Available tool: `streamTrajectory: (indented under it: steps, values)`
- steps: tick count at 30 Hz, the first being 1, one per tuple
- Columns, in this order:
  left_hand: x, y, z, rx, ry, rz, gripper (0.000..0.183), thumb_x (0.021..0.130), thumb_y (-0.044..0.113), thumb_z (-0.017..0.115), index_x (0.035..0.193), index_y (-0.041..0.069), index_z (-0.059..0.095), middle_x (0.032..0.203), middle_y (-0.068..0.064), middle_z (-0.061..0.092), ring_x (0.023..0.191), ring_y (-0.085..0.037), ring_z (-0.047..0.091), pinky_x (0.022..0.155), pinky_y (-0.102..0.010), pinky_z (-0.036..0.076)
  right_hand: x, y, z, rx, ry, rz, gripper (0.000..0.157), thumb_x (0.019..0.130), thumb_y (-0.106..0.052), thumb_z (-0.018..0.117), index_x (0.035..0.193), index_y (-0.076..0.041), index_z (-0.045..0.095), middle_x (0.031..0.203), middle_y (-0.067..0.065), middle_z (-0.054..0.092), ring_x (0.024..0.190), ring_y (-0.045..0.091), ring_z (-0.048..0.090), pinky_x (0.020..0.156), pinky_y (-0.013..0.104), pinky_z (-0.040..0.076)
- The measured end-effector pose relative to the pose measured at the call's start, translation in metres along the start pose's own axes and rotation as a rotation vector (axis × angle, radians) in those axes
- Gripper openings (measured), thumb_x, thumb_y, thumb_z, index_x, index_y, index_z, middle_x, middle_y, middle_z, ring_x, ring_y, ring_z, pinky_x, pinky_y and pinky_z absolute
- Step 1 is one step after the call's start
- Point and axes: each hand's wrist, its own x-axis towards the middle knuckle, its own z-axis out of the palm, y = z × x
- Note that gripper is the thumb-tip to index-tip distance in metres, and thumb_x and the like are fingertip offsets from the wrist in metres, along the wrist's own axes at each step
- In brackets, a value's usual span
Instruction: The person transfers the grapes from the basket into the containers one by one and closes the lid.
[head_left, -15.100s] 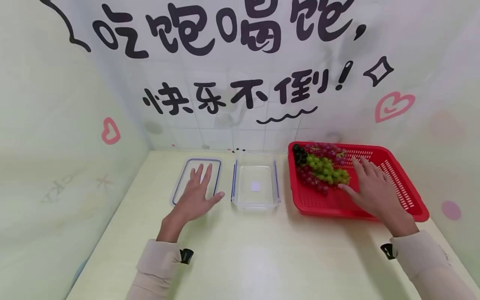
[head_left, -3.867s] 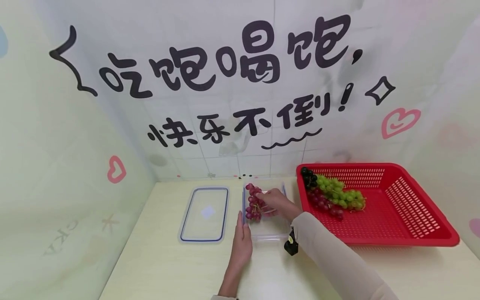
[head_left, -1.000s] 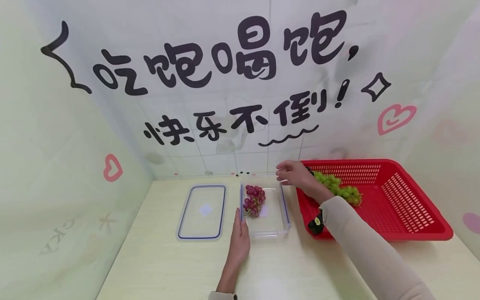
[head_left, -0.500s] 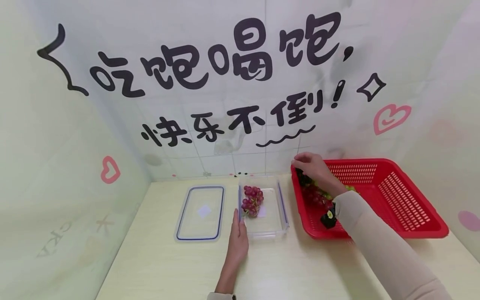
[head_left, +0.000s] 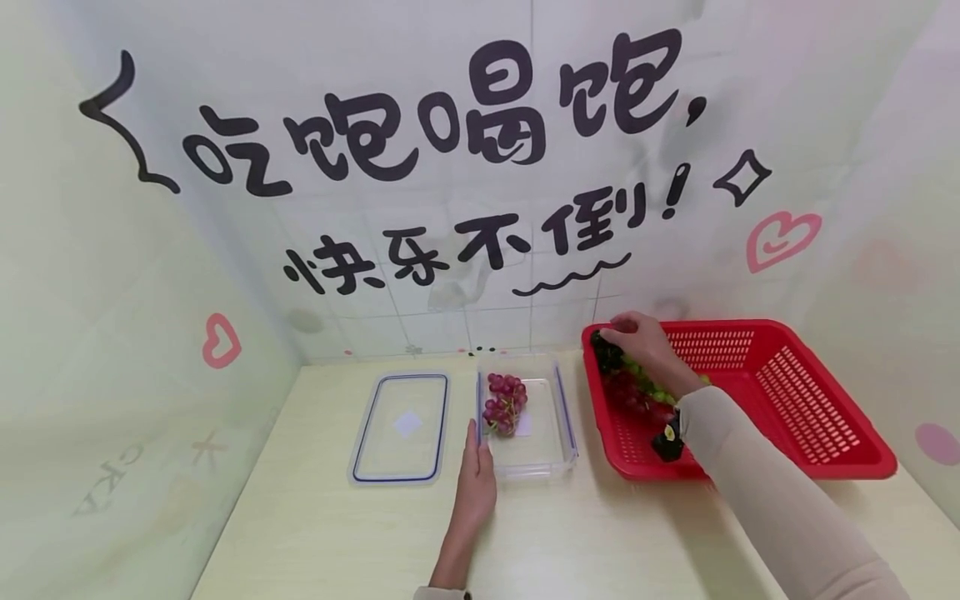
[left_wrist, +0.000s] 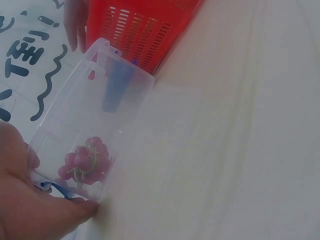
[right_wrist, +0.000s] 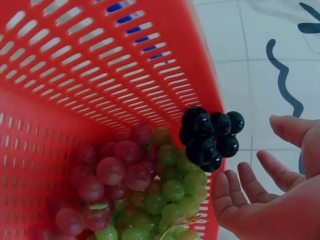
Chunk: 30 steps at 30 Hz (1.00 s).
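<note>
My left hand (head_left: 476, 483) rests with straight fingers along the left side of a clear storage container (head_left: 551, 462), its thumb by the near-left corner. Inside, against that same side, lies a bunch of red grapes (head_left: 506, 404). Over the far-left corner of a red basket (head_left: 840, 417), my right hand (head_left: 645, 342) hovers by a bunch of black grapes (right_wrist: 205, 137). In the right wrist view its fingers are loosely bent, with a gap to the grapes. Green grapes (right_wrist: 172, 200) and another red bunch (right_wrist: 115, 172) lie below, partly hidden by the hand in the head view.
The container's flat lid (head_left: 401, 429), with a blue seal, lies on the pale table (head_left: 315, 508) to the left. A lettered white wall sheet (head_left: 450, 317) stands right behind the container and basket.
Since the earlier frames, the red grapes have gone from the basket into the container and been let go. My right hand has moved right to the black grapes. My left hand stays beside the container.
</note>
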Motion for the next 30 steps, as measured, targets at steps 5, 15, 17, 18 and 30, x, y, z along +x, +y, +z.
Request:
streamTrajectory:
  steps: [5, 15, 17, 18, 30]
  values:
    - [-0.001, -0.001, 0.0, -0.003, 0.001, 0.011, 0.053, 0.11, 0.016, 0.025, 0.158, 0.001, 0.01, 0.163, -0.025, 0.012, 0.15, -0.042, 0.012, 0.122, -0.056, 0.012, 0.002, 0.003, 0.001, -0.019, -0.008, 0.02, 0.054, 0.1, -0.026, 0.058, 0.144, 0.001, 0.042, 0.138, 0.025, 0.048, 0.122, 0.038, 0.048, 0.106, 0.051, 0.048]
    - [-0.001, -0.001, 0.001, -0.009, 0.005, -0.005, 0.053, 0.11, 0.016, 0.025, 0.159, 0.002, 0.01, 0.163, -0.025, 0.011, 0.149, -0.043, 0.012, 0.122, -0.057, 0.011, 0.003, 0.005, 0.009, -0.057, -0.052, 0.025, 0.053, 0.102, -0.025, 0.056, 0.144, 0.002, 0.041, 0.138, 0.027, 0.048, 0.117, 0.037, 0.052, 0.104, 0.05, 0.05]
    - [0.0, -0.001, 0.001, -0.008, 0.0, -0.009, 0.053, 0.11, 0.016, 0.025, 0.159, 0.003, 0.01, 0.163, -0.025, 0.011, 0.149, -0.044, 0.012, 0.122, -0.058, 0.011, 0.004, 0.005, 0.011, -0.061, -0.058, 0.025, 0.052, 0.102, -0.025, 0.056, 0.144, 0.002, 0.041, 0.136, 0.026, 0.048, 0.115, 0.036, 0.052, 0.102, 0.049, 0.051]
    - [-0.001, -0.001, 0.001, -0.008, -0.002, -0.013, 0.053, 0.11, 0.016, 0.025, 0.159, 0.003, 0.009, 0.163, -0.025, 0.011, 0.149, -0.044, 0.012, 0.121, -0.058, 0.011, 0.003, 0.005, 0.012, -0.067, -0.061, 0.025, 0.052, 0.102, -0.024, 0.056, 0.144, 0.002, 0.041, 0.135, 0.025, 0.049, 0.114, 0.036, 0.052, 0.101, 0.049, 0.052]
    - [-0.001, 0.0, 0.001, -0.007, 0.005, -0.012, 0.053, 0.11, 0.015, 0.026, 0.159, 0.002, 0.01, 0.163, -0.025, 0.011, 0.149, -0.044, 0.012, 0.121, -0.058, 0.011, 0.006, 0.01, 0.015, -0.074, -0.057, 0.019, 0.052, 0.097, -0.015, 0.065, 0.142, -0.001, 0.044, 0.134, 0.025, 0.048, 0.114, 0.038, 0.054, 0.097, 0.05, 0.054]
